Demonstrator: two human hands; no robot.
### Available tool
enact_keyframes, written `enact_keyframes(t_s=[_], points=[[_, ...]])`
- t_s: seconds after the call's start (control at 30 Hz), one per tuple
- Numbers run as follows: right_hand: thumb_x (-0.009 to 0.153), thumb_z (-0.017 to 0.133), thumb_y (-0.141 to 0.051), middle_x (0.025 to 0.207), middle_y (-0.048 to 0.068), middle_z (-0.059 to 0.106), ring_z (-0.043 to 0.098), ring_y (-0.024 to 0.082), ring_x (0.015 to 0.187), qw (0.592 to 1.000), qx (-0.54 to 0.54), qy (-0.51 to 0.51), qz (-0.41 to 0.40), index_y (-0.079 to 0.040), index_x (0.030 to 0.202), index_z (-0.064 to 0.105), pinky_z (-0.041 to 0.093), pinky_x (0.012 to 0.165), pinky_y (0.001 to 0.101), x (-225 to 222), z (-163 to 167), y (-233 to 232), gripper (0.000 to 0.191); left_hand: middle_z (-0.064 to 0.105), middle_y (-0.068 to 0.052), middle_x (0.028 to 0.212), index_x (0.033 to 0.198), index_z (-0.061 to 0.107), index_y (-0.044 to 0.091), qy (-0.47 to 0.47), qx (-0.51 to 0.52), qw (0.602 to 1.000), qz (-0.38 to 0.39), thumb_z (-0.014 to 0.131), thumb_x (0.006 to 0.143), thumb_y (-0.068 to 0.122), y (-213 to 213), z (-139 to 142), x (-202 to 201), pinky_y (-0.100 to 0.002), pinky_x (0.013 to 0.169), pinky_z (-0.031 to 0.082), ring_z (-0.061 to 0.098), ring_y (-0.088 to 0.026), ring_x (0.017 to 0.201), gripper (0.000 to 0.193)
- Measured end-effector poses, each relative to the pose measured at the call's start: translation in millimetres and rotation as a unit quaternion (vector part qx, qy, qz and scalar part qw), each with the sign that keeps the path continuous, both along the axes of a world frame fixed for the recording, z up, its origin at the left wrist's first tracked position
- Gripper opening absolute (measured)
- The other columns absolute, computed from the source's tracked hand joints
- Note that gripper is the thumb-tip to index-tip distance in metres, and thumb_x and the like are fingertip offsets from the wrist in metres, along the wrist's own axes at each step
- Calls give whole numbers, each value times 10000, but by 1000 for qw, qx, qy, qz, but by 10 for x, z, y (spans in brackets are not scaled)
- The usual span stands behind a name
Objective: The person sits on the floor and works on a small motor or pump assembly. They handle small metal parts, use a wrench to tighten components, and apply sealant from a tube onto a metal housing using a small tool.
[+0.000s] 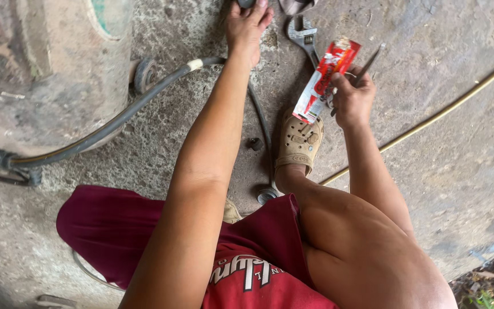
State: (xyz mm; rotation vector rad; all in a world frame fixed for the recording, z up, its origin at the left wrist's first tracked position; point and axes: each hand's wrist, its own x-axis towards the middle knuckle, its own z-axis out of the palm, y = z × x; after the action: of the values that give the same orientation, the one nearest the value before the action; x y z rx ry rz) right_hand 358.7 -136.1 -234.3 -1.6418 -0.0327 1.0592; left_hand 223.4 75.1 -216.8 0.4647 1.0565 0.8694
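Rough, stained concrete floor (458, 160)

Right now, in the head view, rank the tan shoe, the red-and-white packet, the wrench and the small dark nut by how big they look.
1. Tan shoe
2. Red-and-white packet, nearly as long but narrower; it is held up nearer the camera in the right hand, so this is unsure
3. Wrench, partly hidden
4. Dark nut

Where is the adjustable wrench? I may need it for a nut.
In the head view the adjustable wrench lies on the concrete floor near the top, between the left hand and the red-and-white packet.
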Motion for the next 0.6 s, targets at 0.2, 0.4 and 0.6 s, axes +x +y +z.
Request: enact_keyframes(t_s=[0.2,0.4,0.6], points=[[986,732,-81,794,-2,633,558,102,594,991,49,92,-79,-123,968,571,407,491,254,62,102,-80,168,707,-97,768,1274,548,33,259,12,964,-52,766,906,325,-36,-48,-53,-265,447,468,597,-144,550,518],[1115,688,-15,792,3,601,511,82,638,990,133,30,-34,-87,904,532,368,533,243,-197,193,-166,272,801,-227,980,1107,720,3,423,60,833,-351,560,1130,569,-358,177,-487,-442,730,569,688,-336,858,589],[1066,691,29,796,30,632,508,72,613,987,149,-41,32,-71,1020,580,401,549,233,-524,645,-161,157,754,-121,1009,1122,676,32,77,171,925,-330,787,902,289,-1216,712,-710,-390,885,601,725,-201,946,357]])
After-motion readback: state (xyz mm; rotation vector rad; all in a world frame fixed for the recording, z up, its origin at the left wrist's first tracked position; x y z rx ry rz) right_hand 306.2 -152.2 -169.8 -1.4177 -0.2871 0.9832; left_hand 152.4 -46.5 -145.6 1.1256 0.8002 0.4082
